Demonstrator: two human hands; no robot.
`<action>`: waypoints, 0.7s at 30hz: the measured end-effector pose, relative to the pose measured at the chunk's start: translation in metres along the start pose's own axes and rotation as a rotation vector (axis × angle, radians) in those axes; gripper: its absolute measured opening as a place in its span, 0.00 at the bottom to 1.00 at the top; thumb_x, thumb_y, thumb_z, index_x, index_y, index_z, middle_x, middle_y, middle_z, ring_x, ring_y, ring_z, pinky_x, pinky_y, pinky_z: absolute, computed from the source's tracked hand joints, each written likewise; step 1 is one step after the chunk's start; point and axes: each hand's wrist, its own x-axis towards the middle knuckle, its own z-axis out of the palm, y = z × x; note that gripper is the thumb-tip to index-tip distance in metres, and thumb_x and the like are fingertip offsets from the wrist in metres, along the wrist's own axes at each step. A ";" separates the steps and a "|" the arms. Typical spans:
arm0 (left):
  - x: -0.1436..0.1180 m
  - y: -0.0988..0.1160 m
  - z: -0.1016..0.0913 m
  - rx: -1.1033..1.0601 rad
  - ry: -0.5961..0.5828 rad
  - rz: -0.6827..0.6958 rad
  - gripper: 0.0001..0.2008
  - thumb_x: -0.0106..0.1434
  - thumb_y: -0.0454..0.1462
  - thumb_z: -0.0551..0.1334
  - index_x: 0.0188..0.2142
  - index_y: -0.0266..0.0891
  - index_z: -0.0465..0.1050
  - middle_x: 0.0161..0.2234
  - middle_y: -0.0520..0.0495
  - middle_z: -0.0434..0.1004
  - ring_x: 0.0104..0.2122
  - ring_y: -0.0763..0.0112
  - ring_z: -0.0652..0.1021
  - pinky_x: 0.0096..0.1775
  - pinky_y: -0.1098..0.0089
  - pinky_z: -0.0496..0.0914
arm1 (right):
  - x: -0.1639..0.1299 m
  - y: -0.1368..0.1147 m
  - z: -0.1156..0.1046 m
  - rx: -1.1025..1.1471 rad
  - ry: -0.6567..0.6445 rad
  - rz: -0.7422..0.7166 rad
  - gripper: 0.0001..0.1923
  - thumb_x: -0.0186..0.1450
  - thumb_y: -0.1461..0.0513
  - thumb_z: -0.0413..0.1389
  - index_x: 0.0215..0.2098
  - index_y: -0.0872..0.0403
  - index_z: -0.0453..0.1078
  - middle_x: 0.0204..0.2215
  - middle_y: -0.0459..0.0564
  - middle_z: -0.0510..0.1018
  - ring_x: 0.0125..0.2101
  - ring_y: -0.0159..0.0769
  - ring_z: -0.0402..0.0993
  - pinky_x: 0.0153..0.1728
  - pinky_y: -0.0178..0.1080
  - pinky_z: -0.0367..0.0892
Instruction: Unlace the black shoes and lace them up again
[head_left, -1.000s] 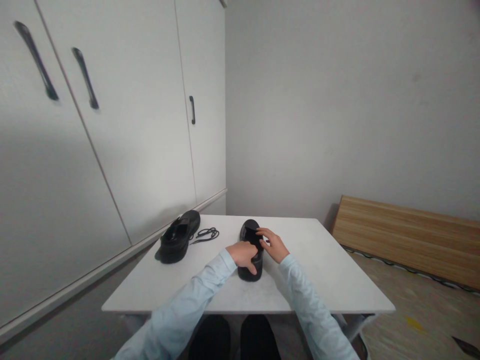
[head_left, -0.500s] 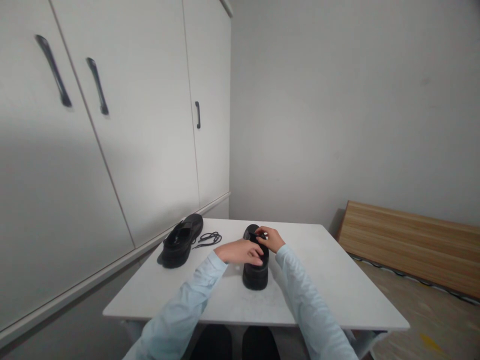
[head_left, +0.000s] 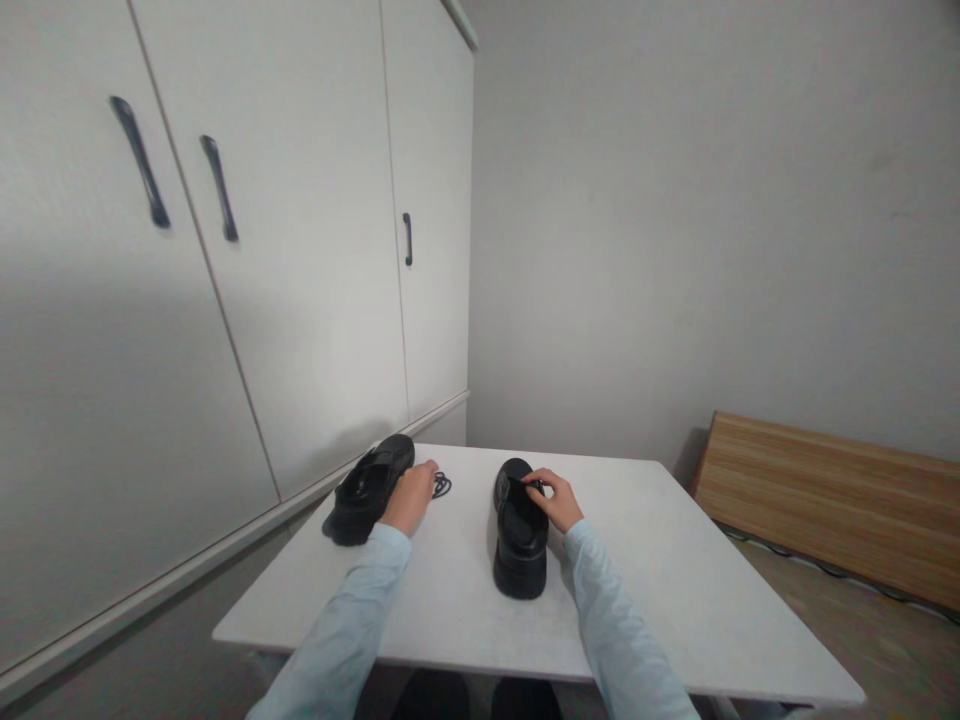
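Observation:
A black shoe (head_left: 520, 565) stands on the white table (head_left: 465, 610), toe away from me and heel toward me. My right hand (head_left: 555, 498) is at its right side, thumb and fingers pinched on the upper near the tongue. Farther left, my left hand (head_left: 410, 498) reaches over a loose black shoelace (head_left: 442, 485), covering part of it. The fingers of that hand are mostly hidden, so whether they grip the lace cannot be told. Just beside it lies a second black shoe (head_left: 352, 518), angled toward the back.
A white cabinet (head_left: 322, 300) with dark handles runs along the table's left side. Behind stands a grey wall (head_left: 637, 250). A wood-grain board (head_left: 825, 500) leans against it on the right, beyond the table edge.
My left hand has moved from over the near shoe leftward to the loose shoelace. The right hand stays at the shoe's upper. The camera view has shifted slightly.

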 end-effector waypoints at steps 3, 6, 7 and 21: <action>-0.010 -0.003 0.017 0.199 -0.072 -0.029 0.17 0.63 0.26 0.46 0.45 0.32 0.69 0.40 0.34 0.75 0.42 0.61 0.77 0.41 0.68 0.69 | -0.002 0.001 -0.001 0.007 0.006 -0.039 0.09 0.55 0.66 0.54 0.32 0.53 0.74 0.33 0.50 0.77 0.37 0.39 0.72 0.43 0.43 0.65; -0.016 -0.006 0.025 0.256 -0.107 -0.075 0.18 0.62 0.24 0.44 0.41 0.27 0.71 0.38 0.29 0.75 0.40 0.56 0.77 0.40 0.64 0.70 | -0.004 0.003 -0.002 0.005 0.008 -0.064 0.11 0.54 0.68 0.53 0.33 0.53 0.74 0.33 0.50 0.77 0.38 0.39 0.71 0.44 0.44 0.65; -0.017 -0.007 0.025 0.268 -0.115 -0.086 0.18 0.62 0.24 0.44 0.40 0.27 0.72 0.37 0.29 0.75 0.40 0.55 0.77 0.39 0.63 0.70 | -0.004 0.003 -0.002 0.001 0.005 -0.068 0.12 0.54 0.69 0.52 0.33 0.53 0.74 0.32 0.50 0.77 0.38 0.39 0.71 0.44 0.44 0.64; -0.016 -0.002 0.005 0.300 -0.095 -0.128 0.15 0.63 0.29 0.48 0.45 0.33 0.68 0.39 0.32 0.74 0.39 0.52 0.77 0.38 0.60 0.70 | -0.002 -0.002 -0.005 -0.089 -0.085 -0.063 0.18 0.52 0.72 0.49 0.30 0.49 0.77 0.29 0.48 0.74 0.35 0.38 0.68 0.42 0.43 0.63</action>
